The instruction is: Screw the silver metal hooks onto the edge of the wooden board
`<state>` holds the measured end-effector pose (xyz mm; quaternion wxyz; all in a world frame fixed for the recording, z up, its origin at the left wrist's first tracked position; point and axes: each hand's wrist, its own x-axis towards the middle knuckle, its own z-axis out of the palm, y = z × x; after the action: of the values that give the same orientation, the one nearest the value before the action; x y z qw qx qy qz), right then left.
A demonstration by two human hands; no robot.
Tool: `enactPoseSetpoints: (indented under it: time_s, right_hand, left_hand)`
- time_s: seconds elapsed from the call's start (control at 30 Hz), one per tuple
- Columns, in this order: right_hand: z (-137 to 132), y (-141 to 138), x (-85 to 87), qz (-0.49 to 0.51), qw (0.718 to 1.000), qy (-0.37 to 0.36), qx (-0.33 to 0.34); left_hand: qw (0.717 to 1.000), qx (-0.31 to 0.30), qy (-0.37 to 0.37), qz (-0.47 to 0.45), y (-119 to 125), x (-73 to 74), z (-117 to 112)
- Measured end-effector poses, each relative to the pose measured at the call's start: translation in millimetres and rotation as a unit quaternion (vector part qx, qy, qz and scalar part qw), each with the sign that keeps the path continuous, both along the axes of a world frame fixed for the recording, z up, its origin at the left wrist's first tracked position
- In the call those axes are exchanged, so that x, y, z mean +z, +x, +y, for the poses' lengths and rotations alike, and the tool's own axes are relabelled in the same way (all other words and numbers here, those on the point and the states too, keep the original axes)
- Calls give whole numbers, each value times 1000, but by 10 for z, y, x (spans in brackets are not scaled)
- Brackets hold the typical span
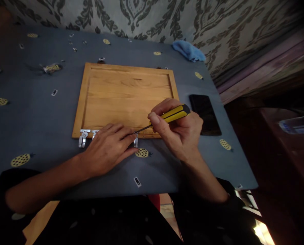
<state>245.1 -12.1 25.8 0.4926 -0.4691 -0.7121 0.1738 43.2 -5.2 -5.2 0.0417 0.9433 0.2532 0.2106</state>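
A wooden board [128,92] with a raised frame lies flat on the table. Metal hooks line its near edge, one hook [82,139] at the left corner and another partly covered beside it. My left hand [109,144] rests over that edge, its thumb and index finger closed about a third metal hook [136,141]. In my right hand [181,131] is a yellow and black screwdriver [173,114], gripped by the handle and slanting down leftward. Its tip meets the area at the third hook by my left fingertips; the screw itself is too small to make out.
Right of the board lies a black phone [205,114]. A blue cloth [189,51] sits at the back by the patterned wall. Several small metal pieces [74,50] are scattered at the back left. The table [164,177] ends at the right and in front of me.
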Motion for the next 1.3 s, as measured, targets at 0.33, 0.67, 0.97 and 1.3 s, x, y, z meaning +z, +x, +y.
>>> enactPoseSetpoints:
  time_s: [0.33,0.67,0.97,1.3]
  right_hand:
    - [35,66,65,-40,996,-30,69]
    - [-29,171,168,94,978,-120,141]
    - [-26,109,103,96,988,-78,95]
    - [-72,57,77,81,993,-65,49]
  left_hand:
    - [1000,4,4,-5,3,4,-5]
    - [1000,1,4,-12,6,3,-1]
    - [1000,-1,4,-12,9,-5,0]
    - [1000,3,4,-6,14,-4,-5]
